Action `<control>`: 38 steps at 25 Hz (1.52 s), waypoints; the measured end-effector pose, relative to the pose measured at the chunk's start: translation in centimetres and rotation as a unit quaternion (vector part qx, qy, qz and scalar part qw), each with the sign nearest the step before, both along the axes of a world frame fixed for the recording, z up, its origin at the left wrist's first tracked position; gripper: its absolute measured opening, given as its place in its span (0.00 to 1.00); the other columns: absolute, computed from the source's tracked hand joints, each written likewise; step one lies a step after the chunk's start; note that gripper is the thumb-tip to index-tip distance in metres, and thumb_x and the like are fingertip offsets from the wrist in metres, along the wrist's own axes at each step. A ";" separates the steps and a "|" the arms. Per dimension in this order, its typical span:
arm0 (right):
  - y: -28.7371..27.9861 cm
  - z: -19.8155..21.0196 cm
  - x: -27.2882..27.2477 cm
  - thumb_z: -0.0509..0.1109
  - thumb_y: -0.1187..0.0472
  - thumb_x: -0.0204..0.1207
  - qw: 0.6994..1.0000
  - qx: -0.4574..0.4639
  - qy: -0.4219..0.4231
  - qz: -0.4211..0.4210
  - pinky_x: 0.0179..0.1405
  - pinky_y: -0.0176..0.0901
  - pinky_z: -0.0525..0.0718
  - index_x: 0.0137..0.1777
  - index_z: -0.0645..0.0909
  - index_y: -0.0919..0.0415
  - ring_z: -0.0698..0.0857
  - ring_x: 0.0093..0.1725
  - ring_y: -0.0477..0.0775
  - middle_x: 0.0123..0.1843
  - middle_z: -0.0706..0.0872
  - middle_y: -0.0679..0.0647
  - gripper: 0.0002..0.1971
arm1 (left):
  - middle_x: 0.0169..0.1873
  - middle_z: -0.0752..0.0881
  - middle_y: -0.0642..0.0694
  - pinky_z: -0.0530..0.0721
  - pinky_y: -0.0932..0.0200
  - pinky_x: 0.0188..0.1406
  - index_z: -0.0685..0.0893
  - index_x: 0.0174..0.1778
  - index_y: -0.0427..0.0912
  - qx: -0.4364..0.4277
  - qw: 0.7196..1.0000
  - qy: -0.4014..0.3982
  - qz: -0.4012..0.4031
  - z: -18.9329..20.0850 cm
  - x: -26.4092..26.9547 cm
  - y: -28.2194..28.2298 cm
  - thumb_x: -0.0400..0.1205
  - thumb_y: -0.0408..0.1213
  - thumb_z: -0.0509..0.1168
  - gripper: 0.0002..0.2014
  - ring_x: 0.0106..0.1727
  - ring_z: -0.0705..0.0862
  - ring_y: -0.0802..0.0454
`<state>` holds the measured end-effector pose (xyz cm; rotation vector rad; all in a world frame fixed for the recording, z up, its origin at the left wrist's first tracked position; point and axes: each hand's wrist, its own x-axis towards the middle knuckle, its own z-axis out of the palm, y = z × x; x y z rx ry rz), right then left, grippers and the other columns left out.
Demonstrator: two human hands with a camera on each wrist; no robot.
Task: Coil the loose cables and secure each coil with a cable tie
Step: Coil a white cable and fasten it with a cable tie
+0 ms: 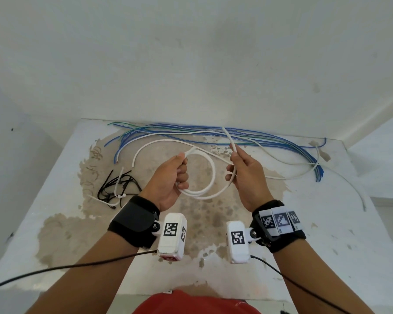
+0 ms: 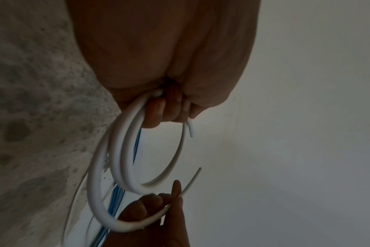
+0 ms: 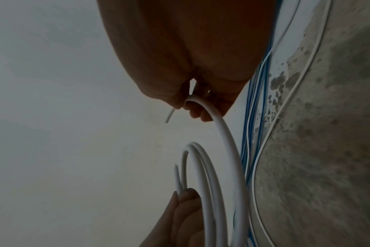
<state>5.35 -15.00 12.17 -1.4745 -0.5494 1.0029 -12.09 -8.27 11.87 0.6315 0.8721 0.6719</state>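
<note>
A thick white cable point(image 1: 210, 177) is wound into a few loops above the worn table point(image 1: 55, 200). My left hand point(image 1: 176, 175) grips the loops on their left side, fingers curled round them; the left wrist view shows the coil point(image 2: 120, 158) hanging from those fingers. My right hand point(image 1: 241, 171) pinches the cable's free end, which sticks up past the fingers point(image 1: 228, 138). In the right wrist view the cable point(image 3: 220, 127) curves down from my right fingers toward the coil. Black and white cable ties point(image 1: 117, 186) lie in a heap at the left of the table.
A bundle of loose blue, green and white wires point(image 1: 213, 132) stretches along the table's back edge and bends down at the right point(image 1: 318, 171). Another thin white wire point(image 1: 354, 191) trails off the right side. A white wall stands right behind the table.
</note>
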 end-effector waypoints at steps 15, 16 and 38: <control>-0.8 0.5 1.0 0.68 0.60 0.86 0.996 -0.016 -0.060 0.071 0.34 0.38 0.78 0.57 0.88 0.52 0.79 0.29 0.41 0.40 0.85 0.48 0.08 | 0.22 0.63 0.56 0.54 0.68 0.16 0.74 0.39 0.45 0.079 0.974 0.137 -0.164 1.5 2.5 -0.6 0.90 0.43 0.57 0.14 0.21 0.56 0.61; -0.8 0.3 0.9 0.69 0.60 0.86 0.996 -0.015 -0.054 0.072 0.37 0.40 0.79 0.57 0.89 0.53 0.80 0.31 0.41 0.44 0.87 0.50 0.07 | 0.22 0.63 0.56 0.54 0.68 0.17 0.75 0.39 0.45 0.081 0.973 0.140 -0.167 1.6 2.6 -0.6 0.90 0.43 0.57 0.14 0.21 0.56 0.61; -1.4 -0.3 -2.1 0.63 0.59 0.89 0.995 -0.003 -0.019 0.093 0.24 0.38 0.71 0.57 0.87 0.58 0.73 0.26 0.47 0.40 0.82 0.49 0.11 | 0.23 0.64 0.54 0.60 0.67 0.16 0.79 0.42 0.41 -0.037 0.983 0.073 -0.162 1.6 1.8 -0.5 0.90 0.43 0.53 0.16 0.19 0.60 0.61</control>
